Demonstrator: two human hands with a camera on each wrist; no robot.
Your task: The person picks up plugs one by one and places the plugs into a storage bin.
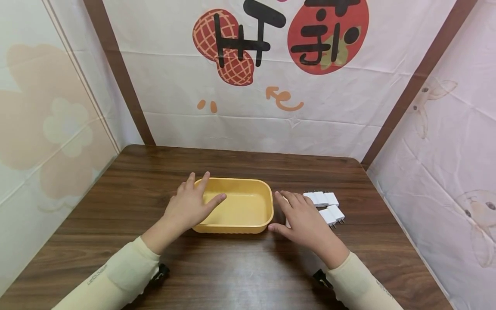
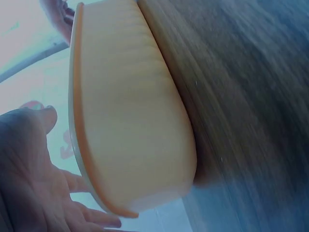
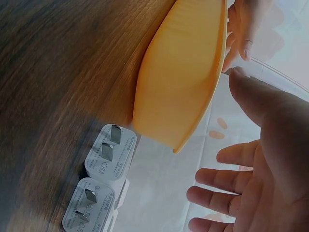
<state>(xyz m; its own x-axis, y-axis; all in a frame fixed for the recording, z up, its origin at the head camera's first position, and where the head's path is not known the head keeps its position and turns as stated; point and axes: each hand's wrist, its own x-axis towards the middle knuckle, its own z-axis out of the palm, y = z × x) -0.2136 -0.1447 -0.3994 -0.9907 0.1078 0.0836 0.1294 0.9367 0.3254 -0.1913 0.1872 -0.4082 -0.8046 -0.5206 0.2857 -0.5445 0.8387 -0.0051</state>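
Observation:
A yellow rectangular plastic basin with rounded corners sits on the table, its inside bare. My left hand hovers at its left end, fingers spread and thumb reaching over the rim. In the left wrist view those fingers lie right by the rim of the basin. My right hand is just off the basin's right end with nothing in its grip, fingers extended and apart. Beside and partly under it are several white plug adapters. Two adapters show their metal prongs in the right wrist view.
The dark wood-grain table has rounded far corners. Printed fabric hangs behind it and along both sides. Black straps sit at the sleeve cuffs.

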